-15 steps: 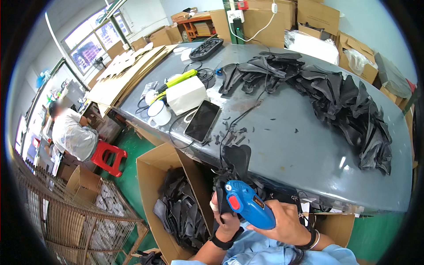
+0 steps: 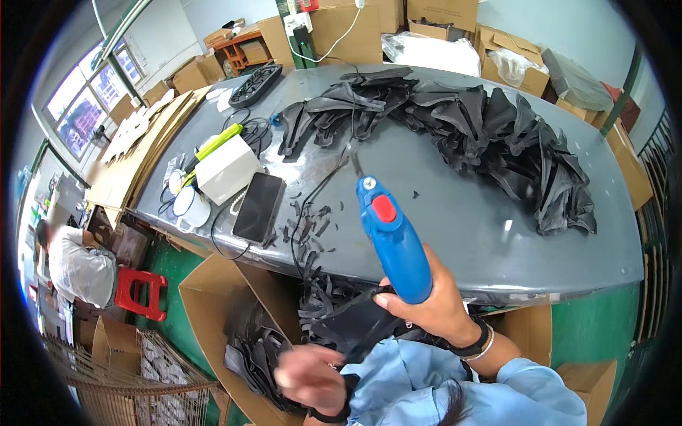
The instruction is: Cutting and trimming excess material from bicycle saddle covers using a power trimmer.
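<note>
My right hand (image 2: 442, 304) grips a blue handheld electric tool (image 2: 399, 248) with a red button. Its thin metal tip points away over the grey table. Smeared by motion, my left hand (image 2: 310, 376) is at the near side of an open cardboard box (image 2: 204, 291). Inside lie black, molded, flat-looking pieces (image 2: 259, 362); whether the hand holds one cannot be made out. Dark scraps and black material (image 2: 355, 321) lie between my body and the table edge. A long curved heap of similar black pieces (image 2: 490, 131) covers the table's far and right side.
Black offcuts (image 2: 312, 231) are scattered near a phone (image 2: 258, 207), a white mug (image 2: 192, 209) and a white box (image 2: 227, 170). A cable (image 2: 328, 181) crosses the table. A person (image 2: 79, 266) sits at the left by a red stool (image 2: 141, 292). Wire basket (image 2: 153, 387) at lower left.
My left hand has left the black piece beside the tool and moved down to the box. The blue tool has been raised, its tip turned away from me. The view has shifted right.
</note>
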The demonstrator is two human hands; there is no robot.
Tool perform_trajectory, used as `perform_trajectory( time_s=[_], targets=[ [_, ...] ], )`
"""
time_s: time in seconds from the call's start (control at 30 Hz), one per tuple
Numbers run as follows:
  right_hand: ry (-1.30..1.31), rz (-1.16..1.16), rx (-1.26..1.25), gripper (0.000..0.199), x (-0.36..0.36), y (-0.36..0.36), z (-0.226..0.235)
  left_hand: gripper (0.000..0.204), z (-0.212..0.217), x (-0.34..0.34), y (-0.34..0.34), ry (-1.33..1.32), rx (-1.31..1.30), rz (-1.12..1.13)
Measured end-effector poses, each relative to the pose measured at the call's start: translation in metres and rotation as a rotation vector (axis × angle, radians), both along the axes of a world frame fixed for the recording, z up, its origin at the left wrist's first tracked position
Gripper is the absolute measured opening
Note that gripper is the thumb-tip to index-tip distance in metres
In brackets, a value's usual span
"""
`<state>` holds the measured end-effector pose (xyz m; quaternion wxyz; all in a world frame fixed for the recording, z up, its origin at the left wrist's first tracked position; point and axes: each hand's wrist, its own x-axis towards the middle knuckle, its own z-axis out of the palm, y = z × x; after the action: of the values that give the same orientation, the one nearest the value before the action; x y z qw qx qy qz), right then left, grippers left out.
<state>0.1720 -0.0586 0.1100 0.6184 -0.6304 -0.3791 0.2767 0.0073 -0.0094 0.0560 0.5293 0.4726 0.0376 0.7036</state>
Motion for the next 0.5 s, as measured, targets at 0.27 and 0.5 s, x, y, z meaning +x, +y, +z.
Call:
perform_trajectory(
  time_s=[0.27,0.5],
  targets=[
    [0.055,0.269,-0.022,0.059,-0.006,-0.009,0.006,0.055,0.01,0.041,-0.017,-0.03,-0.683,-0.475],
    [-0.239,0.099,0.011,0.057,-0.013,-0.005,0.012,0.037,0.017,0.021,-0.004,0.256,-0.683,-0.154]
  ],
)
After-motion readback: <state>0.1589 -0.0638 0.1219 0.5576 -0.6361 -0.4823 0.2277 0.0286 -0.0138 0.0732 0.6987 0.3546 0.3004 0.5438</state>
